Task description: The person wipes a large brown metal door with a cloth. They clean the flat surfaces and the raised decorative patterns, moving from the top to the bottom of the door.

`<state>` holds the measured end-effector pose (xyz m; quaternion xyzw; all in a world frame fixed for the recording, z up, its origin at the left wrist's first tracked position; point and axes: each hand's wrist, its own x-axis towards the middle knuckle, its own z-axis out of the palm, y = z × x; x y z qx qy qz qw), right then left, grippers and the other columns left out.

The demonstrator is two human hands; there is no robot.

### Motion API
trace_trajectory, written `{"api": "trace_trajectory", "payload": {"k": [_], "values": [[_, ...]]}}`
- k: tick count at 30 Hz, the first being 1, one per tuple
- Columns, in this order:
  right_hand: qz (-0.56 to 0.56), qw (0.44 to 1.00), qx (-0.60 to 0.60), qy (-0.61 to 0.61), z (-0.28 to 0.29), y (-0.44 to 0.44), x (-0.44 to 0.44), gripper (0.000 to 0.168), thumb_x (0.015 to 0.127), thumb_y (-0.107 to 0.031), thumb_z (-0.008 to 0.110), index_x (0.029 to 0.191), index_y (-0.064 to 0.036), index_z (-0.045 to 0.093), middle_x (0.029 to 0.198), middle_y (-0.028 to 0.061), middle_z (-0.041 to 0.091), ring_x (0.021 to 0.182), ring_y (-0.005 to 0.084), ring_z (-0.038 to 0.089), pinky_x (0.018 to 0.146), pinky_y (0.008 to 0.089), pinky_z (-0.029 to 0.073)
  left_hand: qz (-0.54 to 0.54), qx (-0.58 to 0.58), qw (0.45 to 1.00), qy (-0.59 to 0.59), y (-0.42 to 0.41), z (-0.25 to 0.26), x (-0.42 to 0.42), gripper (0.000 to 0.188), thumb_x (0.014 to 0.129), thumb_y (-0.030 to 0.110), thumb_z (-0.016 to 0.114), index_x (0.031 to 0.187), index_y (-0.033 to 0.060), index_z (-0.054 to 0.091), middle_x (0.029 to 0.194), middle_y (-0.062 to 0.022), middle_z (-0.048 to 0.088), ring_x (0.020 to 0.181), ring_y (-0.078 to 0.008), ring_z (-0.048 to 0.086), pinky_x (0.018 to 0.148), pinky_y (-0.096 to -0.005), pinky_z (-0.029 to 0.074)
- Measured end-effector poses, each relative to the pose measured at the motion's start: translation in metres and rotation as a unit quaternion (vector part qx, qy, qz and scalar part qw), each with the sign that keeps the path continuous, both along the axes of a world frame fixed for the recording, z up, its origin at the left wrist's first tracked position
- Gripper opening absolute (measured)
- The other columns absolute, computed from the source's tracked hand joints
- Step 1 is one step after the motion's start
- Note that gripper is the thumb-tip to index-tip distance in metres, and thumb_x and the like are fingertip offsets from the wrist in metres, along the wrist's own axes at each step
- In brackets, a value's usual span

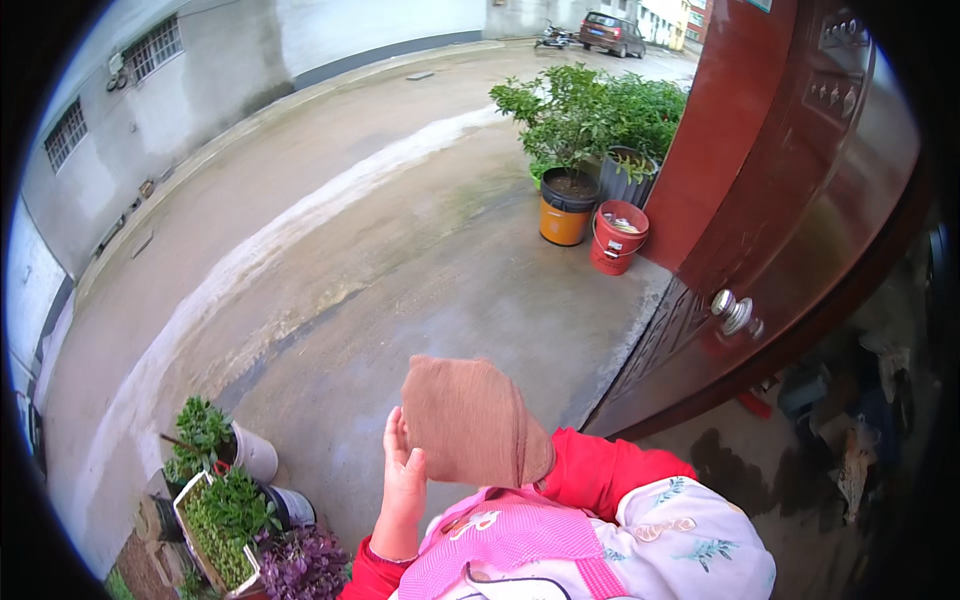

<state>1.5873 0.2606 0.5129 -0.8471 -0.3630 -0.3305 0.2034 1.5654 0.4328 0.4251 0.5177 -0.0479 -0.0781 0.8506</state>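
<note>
A brown fabric piece [472, 420], flat-faced with a fold along its right side, is held up in front of my chest. My left hand [403, 480] grips its left edge, fingers partly behind it and thumb at the near side. On the other side, the red cuff [592, 469] of my right sleeve runs up to the fabric's lower right corner. My right hand itself is hidden by the fabric, so its fingers cannot be made out. Below are a pink checked apron [517, 532] and a white sleeve cover [694, 536] with a leaf print.
Close on my right stands a dark red door [772, 300] with a round metal knob [732, 311]. Beyond it are a red bucket [619, 236] and a potted shrub [566, 127]. Planters [225, 517] sit at lower left. Concrete ground [315, 247] reaches a grey wall [225, 67].
</note>
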Motion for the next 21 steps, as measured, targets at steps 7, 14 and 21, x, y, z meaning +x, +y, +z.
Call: {"api": "trace_trajectory", "payload": {"k": [7,14,21], "values": [[-0.053,0.972,0.004,0.23,-0.006,-0.015,0.049,0.015,0.073,-0.026,0.061,0.078,-0.012,0.063,0.089,0.0122,0.062,0.092,0.0281,0.059,0.067,0.0402,0.047,-0.238,0.068,0.965,0.087,-0.014,-0.029,0.107,0.07,0.085,0.028,0.071,0.139,0.0011,0.037,0.133,-0.0091,0.051,0.123,-0.02,0.047,0.103,-0.0363,0.038],[-0.188,0.863,-0.003,0.468,0.013,-0.013,0.113,0.011,0.072,-0.022,0.062,0.075,-0.011,0.064,0.087,0.0138,0.062,0.09,0.0272,0.06,0.066,0.0392,0.047,-0.344,0.089,0.929,0.102,-0.062,-0.025,0.203,0.044,0.084,0.015,0.072,0.122,0.0007,0.056,0.117,-0.0073,0.063,0.107,-0.0153,0.057,0.095,-0.0333,0.045],[-0.265,0.913,0.019,0.31,0.007,-0.01,0.175,0.008,0.072,-0.02,0.06,0.073,-0.012,0.06,0.081,0.0123,0.06,0.08,0.0288,0.059,0.065,0.0398,0.048,-0.414,0.026,0.905,0.096,-0.063,-0.024,0.288,0.039,0.087,0.014,0.069,0.121,0.0016,0.056,0.116,-0.0064,0.063,0.106,-0.014,0.058,0.095,-0.0317,0.045]]}}
